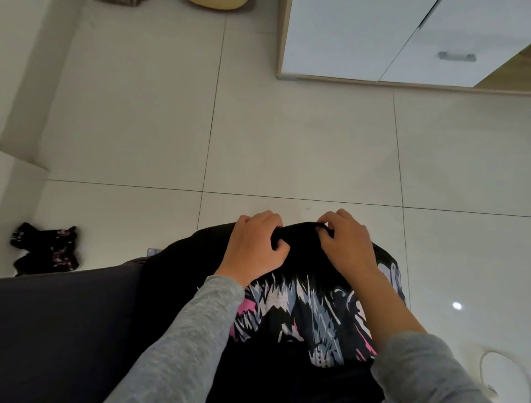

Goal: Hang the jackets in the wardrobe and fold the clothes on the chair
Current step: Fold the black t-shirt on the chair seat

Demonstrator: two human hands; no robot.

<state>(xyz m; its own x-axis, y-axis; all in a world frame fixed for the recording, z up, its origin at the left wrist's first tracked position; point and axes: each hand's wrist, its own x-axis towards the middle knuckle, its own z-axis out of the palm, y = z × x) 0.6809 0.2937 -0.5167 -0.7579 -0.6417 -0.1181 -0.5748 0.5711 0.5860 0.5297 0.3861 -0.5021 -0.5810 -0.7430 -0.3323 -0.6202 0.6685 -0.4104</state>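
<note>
Grey sleeves [184,339] nearest the lens, stretched forward from the bottom edge, the right one pushed back to bare the forearm. Beyond them, black graphic-print top [301,316], bunched at its far edge and spread toward the camera, print of grey, white and pink strokes facing up. Left hand [255,247] clamped on that far edge, fingers curled over the fold and thumb tucked against the cloth. Right hand [349,244] just beside it, fingertips hooked into the same black edge, pinching a ridge of fabric between the two hands. Hands close together, not touching. Left part of the top overlapping a dark upholstered chair seat [63,330] at lower left; right part seen against the pale tiled floor [287,138]; impossible to tell what supports it underneath. Well apart to the left, on the tiles beside the seat's far edge, small crumpled black patterned garment [46,250]. At upper right, white wardrobe [359,43] with wood-toned frame, grey bar handle [457,56] on one door. Lower right corner: white round object [501,371] with a cord, on the floor. Beige rounded item [218,3] cut off at the top edge.
</note>
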